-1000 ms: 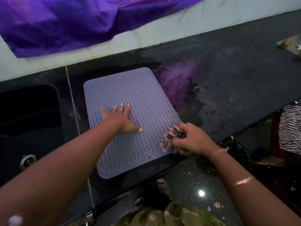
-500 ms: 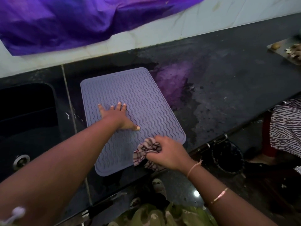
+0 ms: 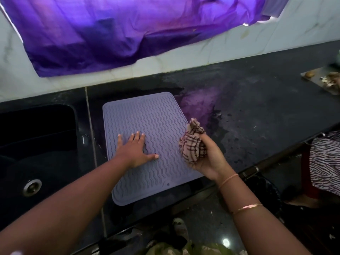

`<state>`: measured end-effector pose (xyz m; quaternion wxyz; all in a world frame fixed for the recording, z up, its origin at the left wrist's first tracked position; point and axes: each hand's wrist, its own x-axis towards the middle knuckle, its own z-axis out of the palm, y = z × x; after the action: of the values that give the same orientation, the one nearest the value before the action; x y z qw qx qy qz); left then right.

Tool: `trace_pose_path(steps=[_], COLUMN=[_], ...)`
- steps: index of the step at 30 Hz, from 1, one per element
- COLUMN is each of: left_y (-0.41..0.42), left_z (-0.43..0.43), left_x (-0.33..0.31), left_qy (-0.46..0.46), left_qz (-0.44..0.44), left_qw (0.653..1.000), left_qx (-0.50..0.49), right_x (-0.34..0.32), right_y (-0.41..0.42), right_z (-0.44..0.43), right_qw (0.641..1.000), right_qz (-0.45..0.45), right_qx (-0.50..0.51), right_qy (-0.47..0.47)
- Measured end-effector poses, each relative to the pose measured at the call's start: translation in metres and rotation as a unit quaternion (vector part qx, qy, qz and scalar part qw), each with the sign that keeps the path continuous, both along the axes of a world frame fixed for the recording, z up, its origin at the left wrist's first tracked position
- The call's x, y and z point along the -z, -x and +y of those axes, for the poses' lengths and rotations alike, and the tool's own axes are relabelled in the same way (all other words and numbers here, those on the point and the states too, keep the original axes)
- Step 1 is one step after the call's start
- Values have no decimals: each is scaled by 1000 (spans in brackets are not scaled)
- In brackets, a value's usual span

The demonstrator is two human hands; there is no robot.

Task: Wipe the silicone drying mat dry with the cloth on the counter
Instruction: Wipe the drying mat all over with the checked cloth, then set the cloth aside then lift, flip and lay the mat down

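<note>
Over mat's (image 3: 147, 137) right edge, right hand (image 3: 207, 159) bunching cloth (image 3: 192, 144), left hand (image 3: 135, 150) flat

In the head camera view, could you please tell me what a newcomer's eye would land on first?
The bright purple cloth sheet hanging on the white wall above the counter stands out first. Below it, the grey wavy-ribbed silicone drying mat lies on the black stone counter, with the left hand pressed flat on it. At the mat's right edge the right hand holds a bunched brown checked cloth lifted up, palm turned upward.
</note>
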<state>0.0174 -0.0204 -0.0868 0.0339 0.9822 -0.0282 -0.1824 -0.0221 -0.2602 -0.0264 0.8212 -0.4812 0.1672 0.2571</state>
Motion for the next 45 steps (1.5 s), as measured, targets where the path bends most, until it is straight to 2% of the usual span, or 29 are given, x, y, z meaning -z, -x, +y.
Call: trace_pose_path(steps=[2, 4, 7, 11, 12, 14, 17, 20, 22, 24, 28, 33, 40, 42, 45], left_y=[3, 4, 12, 25, 22, 14, -3, -7, -12, -24, -44, -66, -83, -86, -90], left_z=[-1, -7, -31, -74, -80, -98, -97, -91, -93, -99, -109, -123, -140, -141, -140], left_x=[-5, -15, -44, -71, -76, -90, -107, -100, -100, -107, -117, -127, -133, -133, -131], left_qy=[57, 172, 397, 573, 598, 615, 655, 690, 713, 726, 732, 746, 764, 758, 735], left_qz=[-30, -68, -68, 4, 17, 6, -10, 7, 8, -1, -10, 28, 104, 112, 118], left_qw=[998, 982, 910, 809, 789, 770, 713, 654, 615, 590, 588, 582, 561, 571, 613], left_qx=[-11, -41, -101, -130, -144, -173, -250, -309, -336, -353, -345, -323, -302, -294, -264], right_x=[-6, -11, -17, -21, -25, -35, -52, -49, -43, -46, -50, -54, -58, -56, -53], right_y=[-6, -11, -20, -20, -23, -39, -60, -64, -72, -83, -102, -122, -146, -152, -158], right_z=[-8, -12, -10, -4, -2, -16, -22, -20, -24, -31, -44, -56, -82, -87, -95], right_qw=[1000, 999, 998, 994, 992, 991, 982, 972, 974, 975, 962, 982, 975, 975, 966], right_qz=[0, -5, -32, -81, -91, -103, -129, -107, -97, -100, -145, -145, -160, -166, -184], right_qx=[15, 17, -2, -68, -78, -83, -121, -146, -141, -134, -141, -118, -149, -144, -180], right_qy=[-28, -40, -56, -31, -29, -28, 71, 147, 148, 147, 183, 26, 26, 26, 25])
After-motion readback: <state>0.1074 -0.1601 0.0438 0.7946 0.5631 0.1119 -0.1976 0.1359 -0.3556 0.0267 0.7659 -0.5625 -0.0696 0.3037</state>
